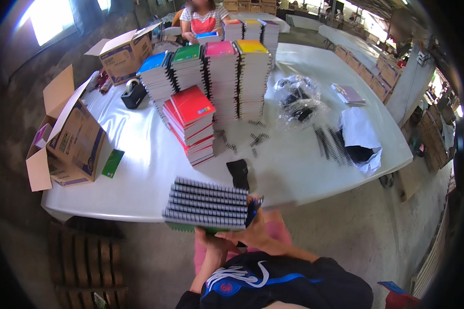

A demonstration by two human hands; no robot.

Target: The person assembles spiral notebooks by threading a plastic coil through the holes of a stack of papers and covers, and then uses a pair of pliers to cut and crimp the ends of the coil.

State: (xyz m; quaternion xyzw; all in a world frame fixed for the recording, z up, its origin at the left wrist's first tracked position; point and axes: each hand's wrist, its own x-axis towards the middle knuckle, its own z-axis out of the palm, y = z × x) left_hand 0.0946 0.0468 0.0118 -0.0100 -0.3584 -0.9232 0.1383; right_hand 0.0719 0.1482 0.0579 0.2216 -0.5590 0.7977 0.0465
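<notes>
A stack of spiral notebooks (206,202) is held over the near table edge, its black coil spines facing up in rows and a green cover showing underneath. My left hand (208,239) grips it from below, fingers mostly hidden. My right hand (253,234) closes on its right end, with a dark blue-handled tool, possibly pliers, (253,207) between hand and stack. Just beyond lies a small black cloth-like piece (238,174). Behind that rises a stack of red-covered books (192,123), with no coils visible on it.
Tall coil-bound stacks with blue, green, pink and yellow covers (251,77) fill the table's middle. Loose black coils (327,144), a clear plastic bag (296,98) and a white bag (361,134) lie right. Open cartons (77,141) and a tape dispenser (133,95) stand left. A person (203,23) sits opposite.
</notes>
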